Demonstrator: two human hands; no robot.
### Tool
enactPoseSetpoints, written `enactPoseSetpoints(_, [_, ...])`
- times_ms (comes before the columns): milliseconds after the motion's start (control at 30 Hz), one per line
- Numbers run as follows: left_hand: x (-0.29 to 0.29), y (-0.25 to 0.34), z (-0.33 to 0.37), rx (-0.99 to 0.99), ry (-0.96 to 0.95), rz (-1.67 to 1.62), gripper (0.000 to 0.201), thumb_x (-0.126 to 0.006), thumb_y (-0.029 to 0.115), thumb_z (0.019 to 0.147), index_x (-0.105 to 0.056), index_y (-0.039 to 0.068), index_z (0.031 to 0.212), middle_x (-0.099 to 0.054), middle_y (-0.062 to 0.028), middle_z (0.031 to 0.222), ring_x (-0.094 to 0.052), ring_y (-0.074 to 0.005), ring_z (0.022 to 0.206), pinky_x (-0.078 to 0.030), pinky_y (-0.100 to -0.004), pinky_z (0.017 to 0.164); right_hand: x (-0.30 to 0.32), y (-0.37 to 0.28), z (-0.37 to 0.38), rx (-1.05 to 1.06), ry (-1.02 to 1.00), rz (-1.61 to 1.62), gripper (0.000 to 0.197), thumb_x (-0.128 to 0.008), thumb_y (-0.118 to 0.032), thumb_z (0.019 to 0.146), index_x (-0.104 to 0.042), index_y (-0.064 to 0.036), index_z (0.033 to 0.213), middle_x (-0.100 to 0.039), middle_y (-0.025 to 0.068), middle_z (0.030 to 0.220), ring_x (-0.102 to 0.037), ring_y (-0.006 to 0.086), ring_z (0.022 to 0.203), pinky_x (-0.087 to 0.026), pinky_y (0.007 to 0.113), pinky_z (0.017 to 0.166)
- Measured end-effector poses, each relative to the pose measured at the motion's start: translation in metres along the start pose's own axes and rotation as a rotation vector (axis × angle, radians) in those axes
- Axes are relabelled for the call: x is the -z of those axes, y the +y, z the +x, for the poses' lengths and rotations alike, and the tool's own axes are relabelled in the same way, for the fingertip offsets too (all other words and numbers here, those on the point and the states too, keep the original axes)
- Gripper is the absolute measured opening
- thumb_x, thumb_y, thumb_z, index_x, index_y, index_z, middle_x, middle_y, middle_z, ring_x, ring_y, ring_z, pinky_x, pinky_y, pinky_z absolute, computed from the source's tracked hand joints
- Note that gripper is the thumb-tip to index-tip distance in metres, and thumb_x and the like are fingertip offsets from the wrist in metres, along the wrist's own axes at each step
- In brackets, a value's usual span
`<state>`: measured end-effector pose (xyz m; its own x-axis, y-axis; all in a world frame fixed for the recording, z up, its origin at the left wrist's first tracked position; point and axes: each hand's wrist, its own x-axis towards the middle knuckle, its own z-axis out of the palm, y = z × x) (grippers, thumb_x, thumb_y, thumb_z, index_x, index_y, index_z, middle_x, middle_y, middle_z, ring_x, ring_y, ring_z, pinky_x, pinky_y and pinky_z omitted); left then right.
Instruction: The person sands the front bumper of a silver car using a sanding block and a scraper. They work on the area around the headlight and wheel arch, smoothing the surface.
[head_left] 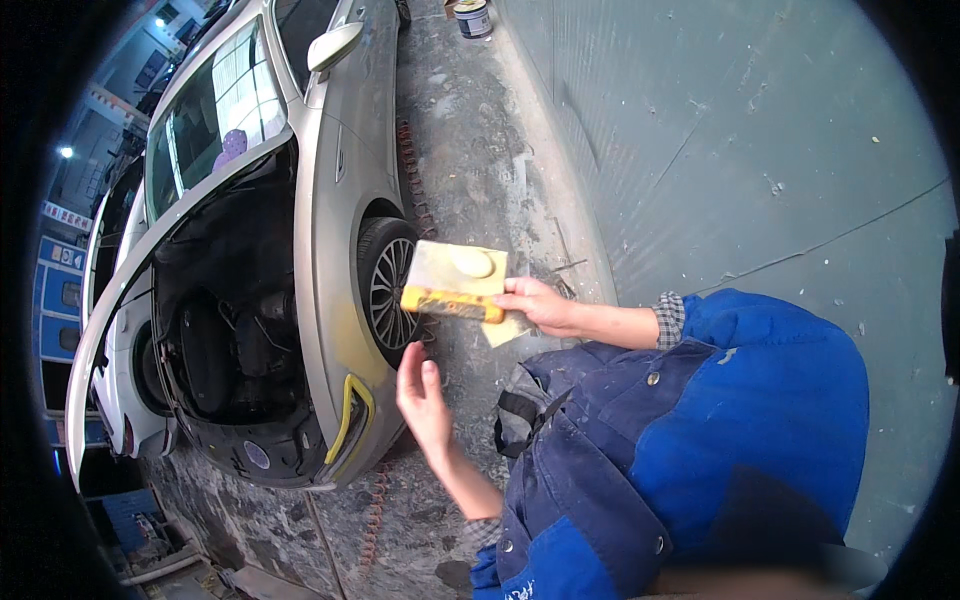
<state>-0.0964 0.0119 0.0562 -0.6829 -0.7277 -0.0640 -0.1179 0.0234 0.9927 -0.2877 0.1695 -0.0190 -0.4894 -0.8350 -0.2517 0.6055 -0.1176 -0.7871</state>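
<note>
My right hand (540, 305) grips a wide putty knife (452, 303) along its yellow, dark-stained handle. A pale, rounded lump that looks like filler putty (473, 263) sits on its broad, light-coloured blade. Below the handle, by my right fingers, a thin yellow sheet (505, 330) sticks out; whether it is a second spreader I cannot tell. Nearer the car's front corner, my left hand (426, 400) is empty, raised with its fingers stretched. Beyond both hands is a beige car's front fender (345, 310), with a yellowish patch on it.
The car's front wheel (390, 285) is close to my hands. Yellow edging (350, 418) frames its light area, and the engine bay (235, 330) lies exposed. A coiled red hose (375, 520) runs over the stained floor. A grey-green wall (720, 150) stands to the right; a tin (472, 18) is farther off.
</note>
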Motion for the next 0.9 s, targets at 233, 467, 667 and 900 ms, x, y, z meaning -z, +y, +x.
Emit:
enactPoseSetpoints(233, [-0.024,-0.061,-0.008,0.128,0.086,-0.775,0.058,-0.05,0.04,0.113,-0.043,0.001,0.154,-0.051,-0.0145,0.154,-0.047,-0.0262,0.144,-0.038,-0.0511,0.118,-0.051,0.013,0.003,0.055,-0.207,-0.289,0.039,-0.06,-0.015,0.106,-0.058,0.004,0.14,-0.064,0.0093,0.137,-0.062,0.0153,0.122,-0.052,0.033,0.105])
enactPoseSetpoints(467, [0.005,-0.046,-0.003,0.179,0.444,-0.931,0.07,-0.035,0.057,0.112,-0.029,0.012,0.165,-0.042,-0.0107,0.163,-0.044,-0.0293,0.147,-0.034,-0.048,0.125,-0.05,0.009,-0.001,0.55,-0.383,-1.018,0.043,-0.066,-0.012,0.096,-0.059,-0.0067,0.138,-0.055,0.0201,0.136,-0.056,0.0383,0.128,-0.047,0.045,0.109])
enactPoseSetpoints(667, [0.061,-0.039,-0.016,0.164,0.427,-1.114,0.061,-0.054,0.038,0.11,-0.036,0.01,0.161,-0.052,-0.0086,0.155,-0.056,-0.0265,0.138,-0.051,-0.0455,0.112,-0.038,-0.012,0.018,0.411,-0.014,-0.363,0.07,-0.055,0.011,0.088,-0.044,-0.0078,0.154,-0.053,0.0124,0.15,-0.051,0.0227,0.139,-0.042,0.039,0.118])
enactPoseSetpoints(900, [0.05,-0.033,-0.024,-0.039,0.248,-0.755,0.053,-0.055,0.018,0.11,-0.037,0.0,0.156,-0.056,-0.0156,0.146,-0.058,-0.0275,0.133,-0.052,-0.0451,0.109,-0.081,-0.075,0.018,1.197,-0.532,-1.192,0.028,-0.08,-0.008,0.081,-0.08,-0.0175,0.107,-0.069,0.0015,0.104,-0.07,0.0249,0.1,-0.057,0.04,0.092])
